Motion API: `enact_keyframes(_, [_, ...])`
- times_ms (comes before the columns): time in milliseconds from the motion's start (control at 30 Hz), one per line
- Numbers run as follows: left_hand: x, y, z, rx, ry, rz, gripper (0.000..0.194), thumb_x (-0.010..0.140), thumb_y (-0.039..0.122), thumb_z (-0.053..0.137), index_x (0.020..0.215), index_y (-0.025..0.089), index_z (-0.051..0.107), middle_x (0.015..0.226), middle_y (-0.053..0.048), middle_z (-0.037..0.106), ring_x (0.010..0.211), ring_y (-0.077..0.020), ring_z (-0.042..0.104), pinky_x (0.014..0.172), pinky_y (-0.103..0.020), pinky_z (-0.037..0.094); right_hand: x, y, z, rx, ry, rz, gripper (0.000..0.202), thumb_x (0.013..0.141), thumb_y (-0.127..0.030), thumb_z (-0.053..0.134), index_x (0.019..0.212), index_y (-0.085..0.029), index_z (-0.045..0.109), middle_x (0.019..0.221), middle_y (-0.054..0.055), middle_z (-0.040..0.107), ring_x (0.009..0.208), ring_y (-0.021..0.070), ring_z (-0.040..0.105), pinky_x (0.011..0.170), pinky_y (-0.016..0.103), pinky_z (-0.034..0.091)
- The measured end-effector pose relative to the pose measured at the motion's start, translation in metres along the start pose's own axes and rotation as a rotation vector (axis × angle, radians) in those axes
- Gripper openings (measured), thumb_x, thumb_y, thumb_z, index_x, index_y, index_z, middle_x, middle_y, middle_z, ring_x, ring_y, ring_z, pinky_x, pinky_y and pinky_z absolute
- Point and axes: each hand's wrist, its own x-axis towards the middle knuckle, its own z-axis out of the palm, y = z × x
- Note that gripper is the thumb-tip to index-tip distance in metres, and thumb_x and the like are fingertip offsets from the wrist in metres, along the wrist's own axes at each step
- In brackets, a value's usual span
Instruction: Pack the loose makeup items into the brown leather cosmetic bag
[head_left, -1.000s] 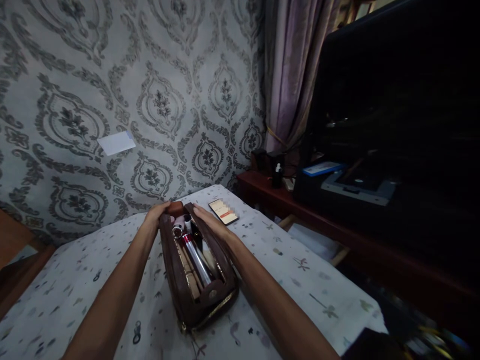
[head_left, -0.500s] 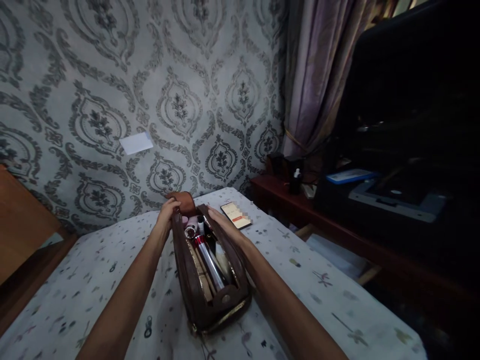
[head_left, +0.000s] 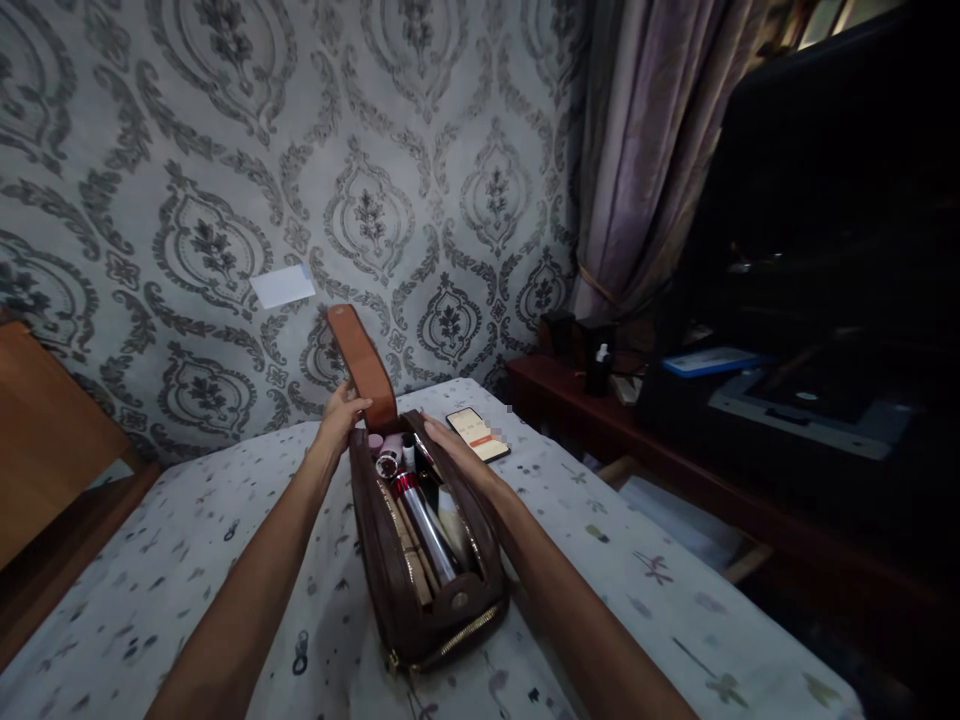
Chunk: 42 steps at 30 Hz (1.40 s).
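Note:
A brown cosmetic bag (head_left: 375, 570) lies unzipped on the bed, its gold zipper edges spread apart. Inside are a silver tube with a red band (head_left: 427, 530), a pink bottle (head_left: 391, 448) and other cosmetics, partly hidden by one another. The bag's tan-lined flap (head_left: 364, 365) stands raised at the far end. My left hand (head_left: 341, 420) pinches the flap's left edge near its base, thumb across it. On the opposite side, my right hand (head_left: 457, 455) grips the bag's far right rim; its fingertips are partly out of sight.
A lit phone (head_left: 478, 436) lies right of the bag on the patterned bedsheet (head_left: 600, 600). Beyond the bed's right edge are an open drawer (head_left: 679, 520) and a dark red desk (head_left: 547, 375) with a small bottle and a large dark screen. A wooden board (head_left: 52, 440) stands at left.
The flap has swung up from lying folded low at the far end to standing tall. My left hand has shifted slightly onto its edge. My right hand stays on the rim.

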Motion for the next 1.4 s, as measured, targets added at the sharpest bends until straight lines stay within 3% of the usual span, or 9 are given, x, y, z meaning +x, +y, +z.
enact_keyframes(200, [-0.005, 0.008, 0.006, 0.028, -0.007, 0.060, 0.049, 0.057, 0.042, 0.081, 0.097, 0.017, 0.067, 0.101, -0.007, 0.074, 0.085, -0.0200, 0.069, 0.076, -0.031, 0.053, -0.001, -0.002, -0.002, -0.033, -0.004, -0.024, 0.067, 0.077, -0.066, 0.064, 0.132, -0.028, 0.060, 0.149, 0.002, 0.047, 0.143, 0.0255, 0.035, 0.122, 0.042, 0.017])
enact_keyframes(467, [-0.034, 0.021, 0.016, 0.130, -0.078, 0.204, 0.046, 0.063, 0.044, 0.079, 0.099, 0.015, 0.071, 0.106, -0.007, 0.074, 0.101, -0.0241, 0.066, 0.097, -0.038, 0.047, -0.002, -0.006, -0.002, -0.059, 0.003, -0.028, 0.067, 0.076, -0.066, 0.065, 0.132, -0.028, 0.060, 0.148, 0.002, 0.049, 0.143, 0.0278, 0.035, 0.120, 0.045, 0.021])
enact_keyframes(633, [-0.047, 0.025, 0.014, 0.320, -0.146, 0.320, 0.038, 0.073, 0.045, 0.069, 0.100, 0.018, 0.073, 0.105, -0.006, 0.074, 0.104, -0.0253, 0.065, 0.099, -0.040, 0.046, -0.009, -0.018, -0.001, -0.061, -0.017, -0.064, 0.064, 0.072, -0.065, 0.069, 0.125, -0.029, 0.066, 0.143, 0.001, 0.055, 0.141, 0.0267, 0.038, 0.120, 0.043, 0.021])
enact_keyframes(833, [-0.066, 0.035, 0.016, 0.415, -0.272, 0.315, 0.038, 0.072, 0.044, 0.071, 0.101, 0.021, 0.076, 0.109, -0.007, 0.074, 0.109, -0.0286, 0.063, 0.102, -0.039, 0.043, -0.029, -0.042, 0.009, -0.042, -0.089, -0.066, 0.055, 0.078, -0.065, 0.063, 0.120, -0.029, 0.069, 0.134, -0.001, 0.062, 0.133, 0.0272, 0.048, 0.117, 0.045, 0.029])
enact_keyframes(1000, [-0.080, 0.041, 0.020, 0.441, -0.309, 0.301, 0.038, 0.074, 0.050, 0.070, 0.099, 0.022, 0.077, 0.110, -0.007, 0.074, 0.112, -0.0304, 0.062, 0.106, -0.039, 0.040, -0.046, -0.056, 0.014, -0.174, -0.043, -0.095, 0.053, 0.079, -0.068, 0.060, 0.111, -0.029, 0.074, 0.137, 0.000, 0.060, 0.142, 0.0280, 0.036, 0.120, 0.046, 0.020])
enact_keyframes(1167, [-0.090, 0.044, 0.019, 0.498, -0.346, 0.346, 0.031, 0.075, 0.042, 0.068, 0.099, 0.024, 0.077, 0.112, -0.006, 0.074, 0.112, -0.0292, 0.062, 0.108, -0.041, 0.038, -0.062, -0.059, 0.014, -0.253, -0.014, -0.097, 0.057, 0.076, -0.076, 0.057, 0.106, -0.031, 0.076, 0.137, 0.000, 0.060, 0.145, 0.0288, 0.029, 0.121, 0.047, 0.015])
enact_keyframes(1400, [-0.117, 0.045, 0.021, 0.531, -0.317, 0.420, 0.031, 0.077, 0.024, 0.062, 0.103, 0.026, 0.076, 0.116, -0.004, 0.072, 0.123, -0.0283, 0.056, 0.115, -0.044, 0.029, -0.083, -0.056, 0.016, -0.177, 0.132, -0.043, 0.060, 0.075, -0.074, 0.059, 0.109, -0.027, 0.075, 0.143, 0.001, 0.055, 0.139, 0.0302, 0.040, 0.119, 0.045, 0.021])
